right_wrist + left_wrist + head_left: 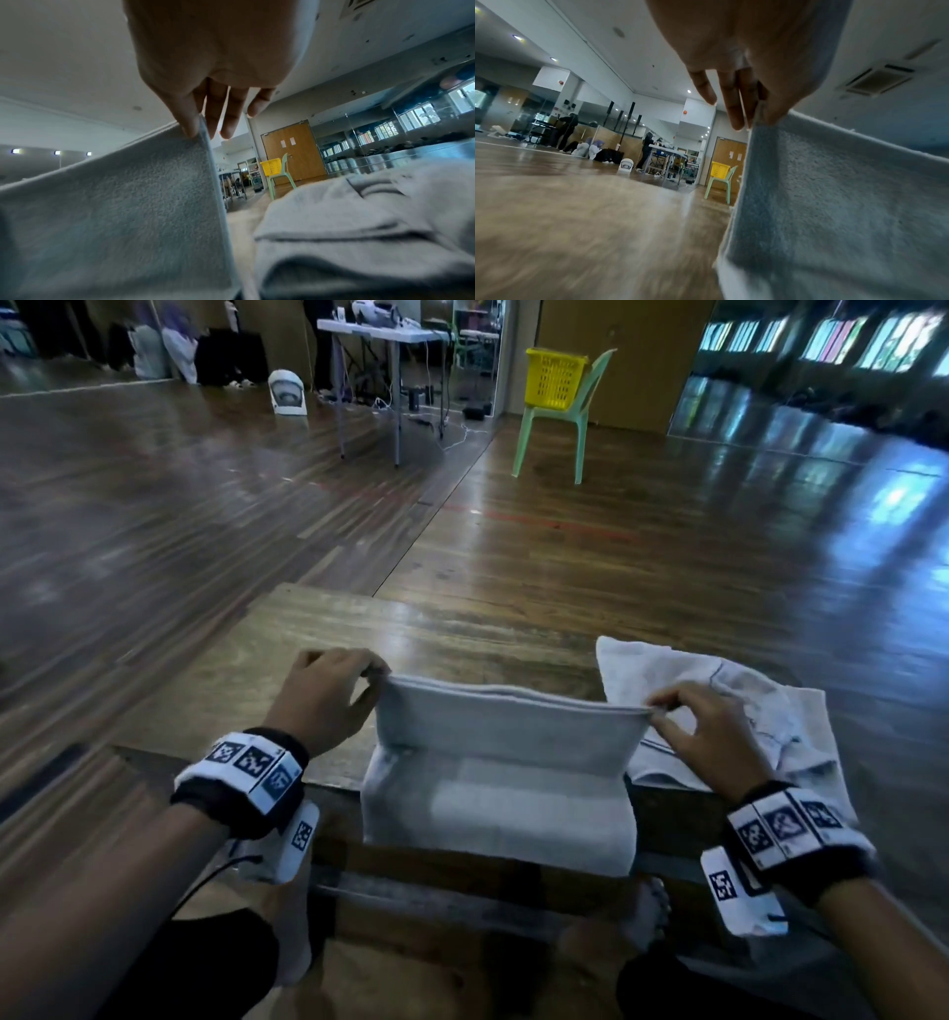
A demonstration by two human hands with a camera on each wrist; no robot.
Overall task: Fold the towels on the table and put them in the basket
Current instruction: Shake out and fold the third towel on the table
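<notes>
A grey towel [503, 762] is stretched between both hands above the near edge of the wooden table [318, 639], its lower part lying over the edge. My left hand [328, 695] pinches the towel's top left corner [759, 119]. My right hand [703, 726] pinches the top right corner [197, 132]. A crumpled white towel [719, 706] lies on the table just right of it, under my right hand, and fills the lower right of the right wrist view as the white towel [359, 233]. The yellow basket [554, 377] sits on a green chair [560, 433] far across the room.
A polished wooden floor [667, 546] lies between the table and the chair. A white folding table [380, 336] with gear stands at the back, with a small white fan [287, 392] on the floor to its left. People [588, 149] sit by the far mirrored wall.
</notes>
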